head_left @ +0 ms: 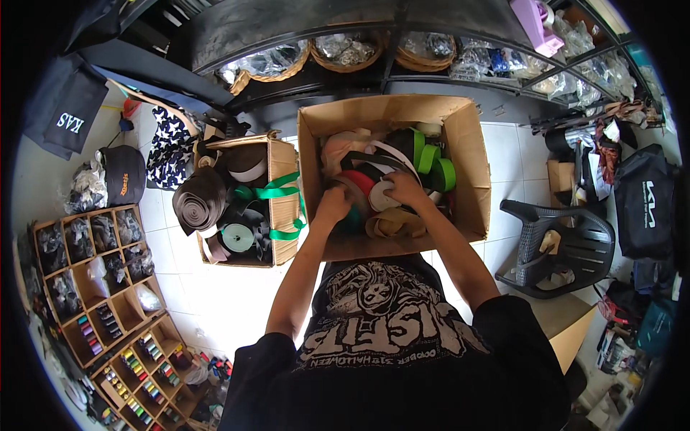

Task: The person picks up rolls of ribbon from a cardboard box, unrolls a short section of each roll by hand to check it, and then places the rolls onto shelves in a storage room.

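Both my hands reach into a large open cardboard box (466, 147) filled with rolls of strap and ribbon. My left hand (335, 204) is closed at the near left of the pile, against the edge of a greyish roll (353, 192); its fingertips are partly hidden. With curled fingers my right hand (405, 188) grips the rim of a white roll (379, 197) in the middle. Just behind them lies a red roll (357, 177). Bright green strap (443, 174) loops at the right, and a tan roll (394, 224) rests at the near side.
A smaller cardboard box (283, 161) at the left holds a dark brown roll (198, 201), a pale green spool (237, 237) and trailing green ribbon (277, 189). A dark plastic chair (568, 251) stands right. Black shelves (295, 32) with baskets rise behind; wooden compartments (108, 280) with thread are far left.
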`<control>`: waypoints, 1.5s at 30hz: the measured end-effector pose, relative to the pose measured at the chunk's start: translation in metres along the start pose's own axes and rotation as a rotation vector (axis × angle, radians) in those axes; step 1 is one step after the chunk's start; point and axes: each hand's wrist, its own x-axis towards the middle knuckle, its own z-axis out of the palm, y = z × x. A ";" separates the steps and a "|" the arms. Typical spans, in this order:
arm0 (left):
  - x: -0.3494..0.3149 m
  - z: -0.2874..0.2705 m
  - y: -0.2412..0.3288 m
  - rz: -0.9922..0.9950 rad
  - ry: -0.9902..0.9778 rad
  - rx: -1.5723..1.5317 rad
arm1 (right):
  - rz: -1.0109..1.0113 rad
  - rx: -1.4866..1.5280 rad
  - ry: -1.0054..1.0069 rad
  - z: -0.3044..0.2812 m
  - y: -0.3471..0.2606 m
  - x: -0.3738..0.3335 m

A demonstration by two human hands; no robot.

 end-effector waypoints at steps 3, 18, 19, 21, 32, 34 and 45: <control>0.022 0.009 0.005 -0.024 0.013 0.109 | -0.030 -0.104 0.056 0.002 -0.003 -0.014; 0.086 0.040 0.007 0.405 -0.148 0.724 | 0.103 0.463 0.001 0.007 -0.024 -0.055; 0.084 0.039 0.006 0.456 -0.195 0.750 | 0.136 0.434 0.048 0.008 -0.024 -0.053; 0.085 0.041 0.010 0.495 -0.210 0.752 | 0.169 0.406 0.095 0.007 -0.023 -0.050; 0.071 0.004 0.030 0.535 -0.253 0.847 | 0.256 0.549 -0.265 -0.016 -0.039 -0.084; 0.069 -0.012 0.038 0.695 -0.316 0.886 | 0.221 0.524 -0.183 -0.015 -0.038 -0.092; 0.011 -0.154 0.136 0.611 -0.020 0.363 | -0.144 0.180 0.788 -0.059 -0.085 -0.076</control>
